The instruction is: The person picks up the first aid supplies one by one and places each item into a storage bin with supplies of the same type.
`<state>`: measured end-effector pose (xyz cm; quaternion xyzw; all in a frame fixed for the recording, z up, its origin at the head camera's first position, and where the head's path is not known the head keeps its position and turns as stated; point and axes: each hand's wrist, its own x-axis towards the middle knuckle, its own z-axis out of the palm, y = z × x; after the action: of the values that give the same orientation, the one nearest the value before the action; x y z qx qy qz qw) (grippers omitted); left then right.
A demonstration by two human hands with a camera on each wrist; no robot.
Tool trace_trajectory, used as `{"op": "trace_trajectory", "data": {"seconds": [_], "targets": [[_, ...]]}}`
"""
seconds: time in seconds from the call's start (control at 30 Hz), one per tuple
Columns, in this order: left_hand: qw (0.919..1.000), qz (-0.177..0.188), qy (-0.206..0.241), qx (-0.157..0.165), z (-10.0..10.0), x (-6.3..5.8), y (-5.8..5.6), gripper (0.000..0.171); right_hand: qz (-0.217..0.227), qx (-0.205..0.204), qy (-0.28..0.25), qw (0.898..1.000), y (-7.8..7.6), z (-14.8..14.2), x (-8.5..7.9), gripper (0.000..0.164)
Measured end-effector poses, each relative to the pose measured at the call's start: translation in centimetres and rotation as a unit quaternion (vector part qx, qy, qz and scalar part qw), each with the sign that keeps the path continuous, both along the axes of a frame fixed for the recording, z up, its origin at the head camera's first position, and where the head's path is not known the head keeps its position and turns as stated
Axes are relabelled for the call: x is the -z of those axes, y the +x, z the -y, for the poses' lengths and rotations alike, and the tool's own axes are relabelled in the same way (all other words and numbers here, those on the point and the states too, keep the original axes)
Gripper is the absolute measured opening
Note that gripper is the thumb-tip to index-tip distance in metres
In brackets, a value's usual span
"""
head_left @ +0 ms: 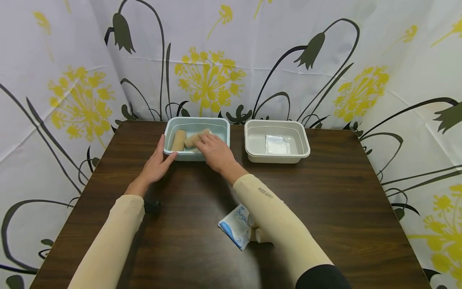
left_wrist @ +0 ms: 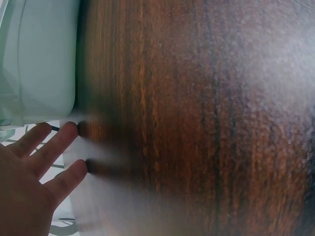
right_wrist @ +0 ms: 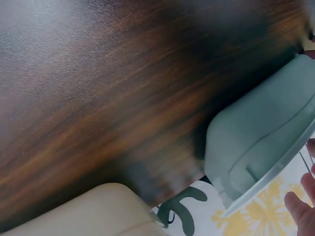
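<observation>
A pale blue-green plastic bin (head_left: 191, 157) stands at the back of the table. My left hand (head_left: 155, 165) rests against its left front corner, fingers extended and thumb along the rim. Inside the bin, a beige bandage roll (head_left: 178, 140) lies at the left. My right hand (head_left: 216, 153) reaches over the front rim, its fingers bent around a second beige bandage roll (head_left: 193, 140) that lies slanted. The hand hides part of that roll and the bin's right side. In the right wrist view, fingers (right_wrist: 296, 205) show just beyond the rim.
To the right stands a cream bin (head_left: 277, 159) with a flat white packet (head_left: 277, 145) inside. Nearer on the dark wooden table (head_left: 187, 249) lie a blue-and-white surgical packet (head_left: 234, 225) and small beige rolls (head_left: 262, 236), partly under the right forearm. A floral curtain hangs behind.
</observation>
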<state>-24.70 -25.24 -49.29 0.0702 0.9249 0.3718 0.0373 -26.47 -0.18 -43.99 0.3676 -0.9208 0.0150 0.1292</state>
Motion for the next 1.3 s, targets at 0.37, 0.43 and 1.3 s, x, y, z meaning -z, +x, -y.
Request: {"op": "trace_trajectory", "data": {"seconds": [0.37, 0.43, 1.3], "targets": [[1.0000, 0.006, -0.003, 0.001, 0.0, 0.0, 0.0, 0.084, 0.071, 0.033, -0.067, 0.995, 1.1, -3.3, -0.8, 0.042], [1.0000, 0.008, -0.003, 0.002, 0.0, 0.1, 0.1, 0.084, 0.097, 0.040, -0.082, 0.991, 1.8, -4.7, -0.9, 0.044], [1.0000, 0.008, 0.001, -0.001, -0.2, -0.6, 0.1, 0.083, 0.222, -0.056, -0.195, 0.954, 17.9, -22.4, -0.5, 0.047]]}}
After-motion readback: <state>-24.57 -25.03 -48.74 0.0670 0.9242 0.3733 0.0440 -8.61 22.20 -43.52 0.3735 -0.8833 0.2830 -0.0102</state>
